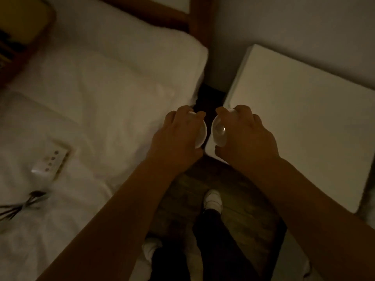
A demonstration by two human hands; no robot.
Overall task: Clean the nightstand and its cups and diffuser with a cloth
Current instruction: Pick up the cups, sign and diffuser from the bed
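- Both hands are busy here. The left hand (178, 134) is curling its fingers over the top of a white cup (200, 136), and the right hand (245, 136) is gripping a second cup (218, 131) the same way, from above by the rim and sides.
- The two cups are hanging almost touching each other in the gap between the hands, so I'm guessing a small wobble is going to clink them together. Top-down grips like that could slip too.
- Right below the hands it's bare wooden floor (239, 199) and a white shoe (212, 199), so a drop there is probably a broken cup.
- Just to the right of the right hand, the white nightstand (294, 118) is sitting close, its near corner under that hand. Catching a cup on the edge looks possible in light this dim.
- Out to the left of the left hand, the bed (91, 98) is holding what looks like the diffuser (50, 161) with its dark reeds (20, 203) lying beside it. Soft bedding could be tipping it and spilling oil.
- I can't spot the cloth anywhere.
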